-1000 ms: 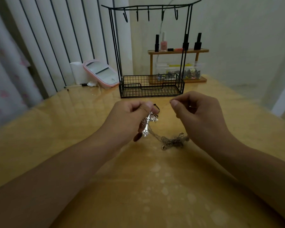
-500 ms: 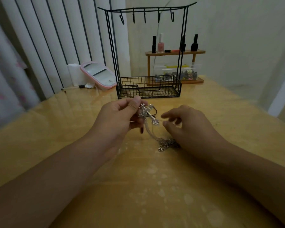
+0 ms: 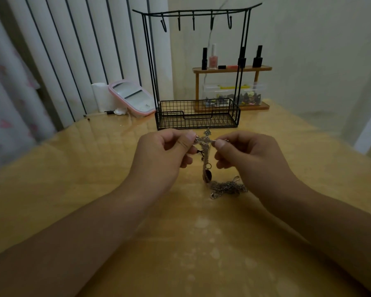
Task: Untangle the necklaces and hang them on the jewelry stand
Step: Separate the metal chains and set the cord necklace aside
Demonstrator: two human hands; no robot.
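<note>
A silver cross pendant (image 3: 205,144) stands upright above the table, pinched at its two arms by my left hand (image 3: 165,156) and my right hand (image 3: 247,158). Below it hang a dark oval pendant (image 3: 207,175) and a black cord. A tangled heap of silver chain (image 3: 227,187) lies on the yellow table (image 3: 73,189) just under my right hand. The black wire jewelry stand (image 3: 196,113) is right behind my hands, with several bare hooks (image 3: 193,20) on its top bar.
A pink-rimmed mirror (image 3: 132,96) and a white roll (image 3: 101,96) lean at the back left by the blinds. A small wooden shelf (image 3: 231,69) with nail polish bottles and a clear box stands behind the stand.
My right hand rose from the chain heap and took the cross's right arm. The cross turned upright between both hands, and my left hand lifted slightly.
</note>
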